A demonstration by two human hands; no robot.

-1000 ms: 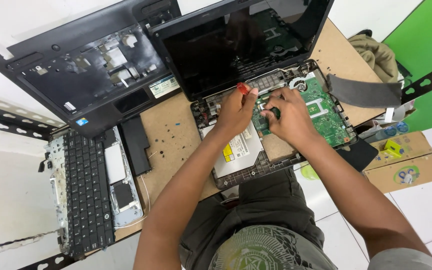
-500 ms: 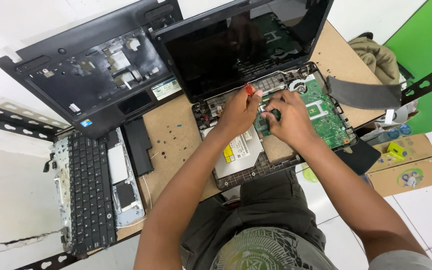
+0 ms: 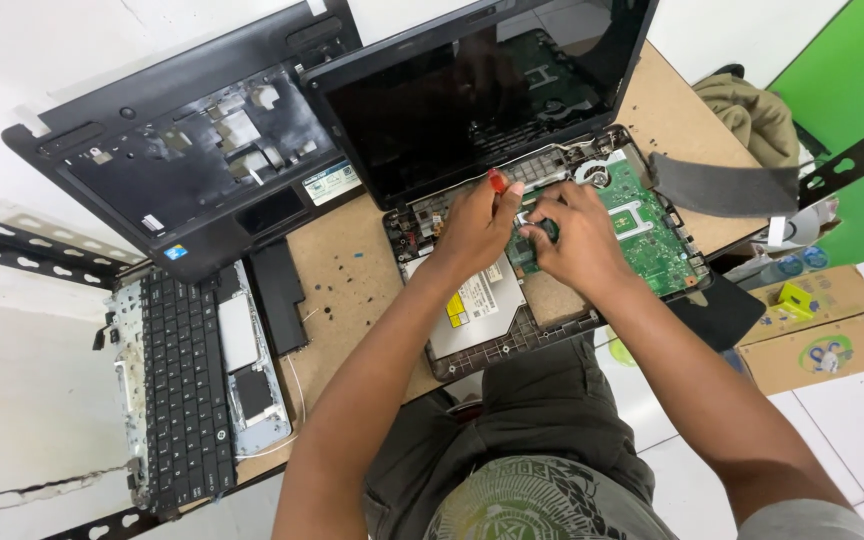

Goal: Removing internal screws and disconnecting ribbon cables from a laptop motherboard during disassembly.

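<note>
Left hand (image 3: 477, 225) closed round a red-handled screwdriver (image 3: 497, 182), tip hidden, over the open laptop (image 3: 472, 100). Right hand (image 3: 577, 235) just beside, fingers pressed on the green board (image 3: 647, 225). Silver drive (image 3: 477, 310) below both. Loose keyboard (image 3: 187, 385) and black top cover (image 3: 192, 150) well left on the bench (image 3: 342, 280).

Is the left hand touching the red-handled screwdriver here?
Touching. The head view shows the left hand closed around the red-handled screwdriver, only the handle's top showing above the fingers, over the opened laptop base.
</note>
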